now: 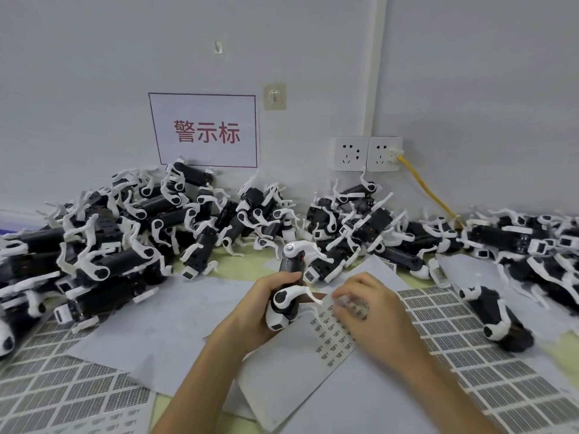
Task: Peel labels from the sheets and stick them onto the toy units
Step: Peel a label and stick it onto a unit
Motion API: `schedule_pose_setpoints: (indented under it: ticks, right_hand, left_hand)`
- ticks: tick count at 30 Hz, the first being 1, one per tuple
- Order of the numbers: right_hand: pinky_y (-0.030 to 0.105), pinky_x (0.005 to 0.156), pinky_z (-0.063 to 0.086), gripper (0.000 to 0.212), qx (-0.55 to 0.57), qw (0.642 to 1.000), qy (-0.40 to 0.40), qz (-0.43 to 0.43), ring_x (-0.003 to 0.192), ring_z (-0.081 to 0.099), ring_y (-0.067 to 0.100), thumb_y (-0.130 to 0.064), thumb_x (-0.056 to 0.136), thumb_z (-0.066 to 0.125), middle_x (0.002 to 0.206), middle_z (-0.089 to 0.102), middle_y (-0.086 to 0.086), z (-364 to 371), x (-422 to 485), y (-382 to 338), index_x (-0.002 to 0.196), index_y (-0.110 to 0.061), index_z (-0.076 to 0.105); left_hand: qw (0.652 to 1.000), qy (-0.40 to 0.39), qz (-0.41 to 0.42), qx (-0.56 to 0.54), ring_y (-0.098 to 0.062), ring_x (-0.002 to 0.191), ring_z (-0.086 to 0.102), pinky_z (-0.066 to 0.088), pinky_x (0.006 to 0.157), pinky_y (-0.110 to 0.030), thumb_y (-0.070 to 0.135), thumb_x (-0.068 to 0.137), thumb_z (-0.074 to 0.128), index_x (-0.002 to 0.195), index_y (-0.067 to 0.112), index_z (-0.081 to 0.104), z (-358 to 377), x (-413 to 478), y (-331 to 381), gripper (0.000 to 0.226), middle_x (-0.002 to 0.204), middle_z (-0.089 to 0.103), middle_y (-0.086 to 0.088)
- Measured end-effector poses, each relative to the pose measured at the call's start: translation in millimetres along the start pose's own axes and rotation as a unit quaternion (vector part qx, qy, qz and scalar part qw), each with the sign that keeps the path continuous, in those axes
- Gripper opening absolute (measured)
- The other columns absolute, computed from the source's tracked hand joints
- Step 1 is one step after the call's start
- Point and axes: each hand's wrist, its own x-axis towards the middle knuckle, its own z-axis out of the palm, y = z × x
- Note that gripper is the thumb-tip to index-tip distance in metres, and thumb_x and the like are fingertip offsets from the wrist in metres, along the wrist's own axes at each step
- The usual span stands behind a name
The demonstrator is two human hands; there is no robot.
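Grip first: left hand curled tight round a black plastic toy unit with white curved legs, held upright over the near middle of the pale green table. Right hand bent over a white paper sheet of small dark labels, fingertips blurred at its far edge. Cannot tell whether pinching a label or only pressing on the paper. Held toy at that sheet's far left corner, touching it or just above.

Far side, against the grey wall: tangled heaps of matching black-and-white toys, spread left to right. One more toy alone at the right, lying on a large white sheet of grey rectangular labels. A similar grid sheet at near left.

Likely step: lifting one small label for the held toy.

Risks from here:
- Label tearing or folding onto itself if peeled fast from one corner, or clinging to a fingertip.
- Crooked placement through any turning of the toy in the left hand.
- Loose sheet sliding or lifting along with the label, pinned only by the right hand.
- Thin white legs snagging the paper edge.
- Possible mix-up of labelled and unlabelled toys in such heaps.
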Motion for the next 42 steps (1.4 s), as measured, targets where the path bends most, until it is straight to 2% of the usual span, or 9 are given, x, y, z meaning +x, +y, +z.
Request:
schedule_pose_setpoints:
  ticks: [3,10,15,18,26,32,35,39,42]
  right_hand:
    - [0.019,0.086,0.045,0.017,-0.022,1.0,-0.008,0.005,0.105,0.055,-0.004,-0.038,0.085,0.08,0.11,0.053,-0.03,2,-1,2,0.099,-0.039,0.07]
    - [0.03,0.093,0.048,0.018,-0.028,0.999,0.016,0.006,0.105,0.058,-0.002,-0.04,0.082,0.083,0.108,0.06,-0.03,4,-1,0,0.099,-0.038,0.076]
    - [0.013,0.095,0.033,0.018,-0.041,0.999,0.012,0.004,0.108,0.054,-0.005,-0.037,0.081,0.084,0.106,0.06,-0.033,5,-2,3,0.098,-0.036,0.079]
    - [0.0,0.092,0.03,0.018,-0.026,0.999,0.018,0.009,0.108,0.053,-0.008,-0.027,0.078,0.088,0.103,0.062,-0.032,6,-2,3,0.094,-0.031,0.081]
    - [0.0,0.082,0.042,0.019,0.008,0.997,0.054,0.048,0.096,0.066,-0.005,-0.016,0.072,0.093,0.09,0.068,-0.031,10,-3,6,0.085,-0.027,0.083]
    - [0.016,0.089,0.052,0.019,0.059,0.991,0.092,0.071,0.09,0.07,-0.003,-0.008,0.072,0.091,0.097,0.079,-0.012,15,-4,5,0.079,-0.025,0.083]
    - [0.007,0.099,0.043,0.016,0.075,0.989,0.09,0.086,0.089,0.065,-0.017,-0.009,0.074,0.091,0.098,0.079,-0.01,15,-5,5,0.077,-0.023,0.083]
    - [0.019,0.098,0.05,0.021,0.102,0.986,0.085,0.102,0.093,0.067,-0.013,-0.007,0.073,0.09,0.1,0.079,-0.01,15,-5,4,0.07,-0.024,0.08]
    - [0.015,0.087,0.052,0.025,0.107,0.986,0.073,0.107,0.092,0.069,-0.01,-0.008,0.074,0.09,0.098,0.078,-0.015,15,-4,4,0.068,-0.03,0.078]
  left_hand:
    - [1.0,0.011,0.009,-0.001,-0.034,0.107,0.056,0.049,0.088,-0.034,0.026,0.078,0.075,0.077,0.007,0.076,0,1,-1,0.019,0.099,0.069,-0.016]
    - [0.999,0.023,0.025,-0.03,-0.027,0.071,0.069,0.06,0.062,-0.032,0.021,0.084,0.063,0.072,0.001,0.074,5,-3,0,0.026,0.078,0.068,-0.017]
    - [0.998,-0.005,0.03,-0.048,-0.023,0.062,0.065,0.058,0.064,-0.03,0.018,0.088,0.059,0.064,0.004,0.07,8,-5,-2,0.029,0.07,0.065,-0.011]
    - [0.998,-0.026,0.044,-0.048,-0.021,0.067,0.067,0.058,0.068,-0.029,0.018,0.088,0.059,0.067,0.007,0.073,9,-5,-2,0.028,0.072,0.067,-0.009]
    - [0.999,-0.042,0.015,-0.028,-0.031,0.117,0.054,0.054,0.081,-0.029,0.026,0.082,0.071,0.081,0.008,0.077,4,0,-6,0.019,0.088,0.072,-0.008]
    - [0.998,-0.042,0.017,-0.045,-0.035,0.119,0.054,0.056,0.079,-0.031,0.027,0.082,0.071,0.082,0.006,0.075,0,5,-9,0.021,0.088,0.071,-0.011]
    - [0.998,-0.036,0.017,-0.044,-0.034,0.12,0.055,0.052,0.086,-0.032,0.026,0.085,0.067,0.081,0.006,0.075,0,7,-10,0.021,0.088,0.071,-0.011]
    - [0.998,-0.032,0.022,-0.049,-0.032,0.096,0.067,0.053,0.086,-0.032,0.022,0.077,0.072,0.08,0.005,0.074,2,6,-8,0.018,0.09,0.071,-0.016]
    - [0.997,-0.018,0.024,-0.064,-0.03,0.083,0.068,0.054,0.083,-0.032,0.021,0.078,0.07,0.085,0.003,0.071,5,6,-8,0.019,0.097,0.07,-0.023]
